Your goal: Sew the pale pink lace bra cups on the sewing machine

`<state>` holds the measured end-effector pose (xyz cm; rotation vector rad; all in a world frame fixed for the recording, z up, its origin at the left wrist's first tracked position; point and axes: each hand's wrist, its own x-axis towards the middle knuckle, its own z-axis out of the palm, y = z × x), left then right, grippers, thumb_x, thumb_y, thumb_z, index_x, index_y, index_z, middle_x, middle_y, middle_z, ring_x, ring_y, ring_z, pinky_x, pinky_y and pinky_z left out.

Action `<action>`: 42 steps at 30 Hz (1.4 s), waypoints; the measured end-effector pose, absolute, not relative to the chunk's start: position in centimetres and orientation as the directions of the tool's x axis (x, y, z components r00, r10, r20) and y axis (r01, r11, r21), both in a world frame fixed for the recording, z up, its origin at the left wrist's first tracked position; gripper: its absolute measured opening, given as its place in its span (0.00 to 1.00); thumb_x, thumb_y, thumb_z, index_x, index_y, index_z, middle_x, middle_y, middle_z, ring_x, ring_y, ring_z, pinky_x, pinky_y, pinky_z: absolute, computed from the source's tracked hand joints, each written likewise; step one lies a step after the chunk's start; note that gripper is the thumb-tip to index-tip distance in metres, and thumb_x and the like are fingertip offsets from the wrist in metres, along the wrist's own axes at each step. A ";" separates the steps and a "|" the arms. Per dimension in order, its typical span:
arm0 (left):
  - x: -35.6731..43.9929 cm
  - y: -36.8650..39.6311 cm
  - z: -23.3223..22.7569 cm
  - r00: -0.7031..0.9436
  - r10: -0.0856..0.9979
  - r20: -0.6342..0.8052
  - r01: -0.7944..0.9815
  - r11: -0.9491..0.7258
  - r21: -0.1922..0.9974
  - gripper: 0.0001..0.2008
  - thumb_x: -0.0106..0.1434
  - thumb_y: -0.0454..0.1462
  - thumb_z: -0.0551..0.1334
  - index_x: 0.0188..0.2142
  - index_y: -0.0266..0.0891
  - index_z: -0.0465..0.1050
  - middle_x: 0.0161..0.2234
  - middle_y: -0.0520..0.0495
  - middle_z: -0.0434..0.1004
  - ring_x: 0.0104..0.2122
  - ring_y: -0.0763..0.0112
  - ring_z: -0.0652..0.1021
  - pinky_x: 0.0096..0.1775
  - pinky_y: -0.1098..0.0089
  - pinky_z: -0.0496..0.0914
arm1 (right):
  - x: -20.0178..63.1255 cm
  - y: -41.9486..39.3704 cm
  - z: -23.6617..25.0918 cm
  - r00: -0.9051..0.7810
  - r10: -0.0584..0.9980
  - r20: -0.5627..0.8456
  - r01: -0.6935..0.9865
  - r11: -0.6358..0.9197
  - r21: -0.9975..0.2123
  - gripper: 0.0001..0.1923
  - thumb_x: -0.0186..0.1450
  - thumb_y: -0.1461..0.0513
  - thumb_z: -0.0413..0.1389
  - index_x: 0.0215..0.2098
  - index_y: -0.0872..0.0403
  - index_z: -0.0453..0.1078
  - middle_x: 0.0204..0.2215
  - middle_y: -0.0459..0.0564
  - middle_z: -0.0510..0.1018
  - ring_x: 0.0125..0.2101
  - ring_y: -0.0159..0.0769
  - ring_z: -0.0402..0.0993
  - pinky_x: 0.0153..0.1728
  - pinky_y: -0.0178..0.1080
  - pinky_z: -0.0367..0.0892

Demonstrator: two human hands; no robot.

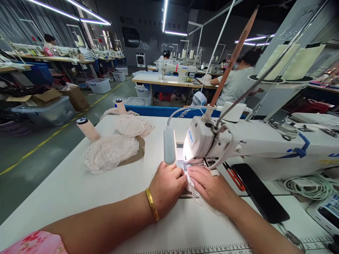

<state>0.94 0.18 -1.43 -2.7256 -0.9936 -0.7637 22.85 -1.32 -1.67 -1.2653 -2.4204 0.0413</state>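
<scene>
A white sewing machine (233, 144) stands on the white table (74, 187), with its lit needle area at the centre. A strip of pale lace (194, 193) lies under the needle and runs toward me. My left hand (166, 188), with a gold bangle and a ring, rests on the table at the left of the needle, fingers curled onto the lace. My right hand (209, 185) lies flat on the lace just right of it, fingertips near the presser foot. The two hands almost touch.
Two piles of pale lace (111, 151) and two thread cones (88, 128) lie at the table's left. A lamp head (169, 144) hangs by the needle. Red-handled scissors (234, 176) and a black phone (261, 194) lie right of my hands. Other people sit at machines behind.
</scene>
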 end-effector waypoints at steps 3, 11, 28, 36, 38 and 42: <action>1.0 0.2 -1.4 0.654 0.565 0.503 0.635 -0.771 0.041 0.07 0.72 0.34 0.59 0.37 0.40 0.76 0.36 0.48 0.80 0.34 0.62 0.74 0.38 0.60 0.58 | 22.9 -1.2 -1.6 -0.512 0.789 0.340 0.781 0.593 -0.197 0.14 0.74 0.66 0.49 0.49 0.50 0.76 0.53 0.51 0.82 0.44 0.42 0.80 0.33 0.40 0.69; 1.0 0.3 -1.3 0.648 0.568 0.508 0.639 -0.768 0.044 0.08 0.73 0.35 0.59 0.38 0.40 0.77 0.35 0.48 0.81 0.33 0.63 0.73 0.38 0.59 0.58 | 22.8 -1.1 -1.2 -0.505 0.784 0.362 0.786 0.591 -0.182 0.14 0.74 0.65 0.49 0.50 0.51 0.76 0.47 0.54 0.84 0.43 0.44 0.81 0.37 0.42 0.72; 0.3 2.1 -1.0 0.657 0.627 0.420 0.543 -0.779 0.314 0.11 0.69 0.34 0.59 0.39 0.42 0.82 0.40 0.45 0.78 0.40 0.60 0.75 0.42 0.59 0.65 | 23.4 -2.4 -0.8 -0.555 0.774 0.305 0.691 0.633 -0.348 0.11 0.78 0.61 0.47 0.43 0.51 0.72 0.47 0.54 0.83 0.51 0.48 0.77 0.47 0.49 0.72; 0.8 3.4 -1.7 0.636 0.660 0.399 0.542 -0.751 0.378 0.05 0.65 0.37 0.66 0.39 0.40 0.80 0.39 0.45 0.75 0.40 0.61 0.74 0.43 0.61 0.66 | 22.4 -1.7 -1.1 -0.275 0.910 0.310 0.700 0.410 -0.584 0.11 0.77 0.58 0.49 0.39 0.48 0.70 0.36 0.47 0.82 0.41 0.43 0.78 0.39 0.42 0.69; 1.0 3.6 -2.0 0.629 0.637 0.445 0.528 -0.770 0.357 0.05 0.67 0.35 0.64 0.38 0.40 0.80 0.37 0.46 0.75 0.38 0.63 0.73 0.41 0.63 0.66 | 22.3 -1.7 -0.9 -0.284 0.909 0.305 0.700 0.414 -0.582 0.11 0.77 0.58 0.48 0.39 0.49 0.69 0.35 0.47 0.81 0.38 0.41 0.77 0.39 0.41 0.68; 0.5 3.4 -1.8 0.664 0.552 0.505 0.482 -0.832 0.274 0.11 0.70 0.33 0.59 0.34 0.41 0.80 0.36 0.47 0.77 0.35 0.66 0.72 0.39 0.64 0.65 | 22.7 -2.0 -0.5 -0.500 0.808 0.311 0.661 0.588 -0.467 0.12 0.78 0.61 0.47 0.38 0.49 0.68 0.32 0.45 0.78 0.33 0.38 0.72 0.40 0.42 0.66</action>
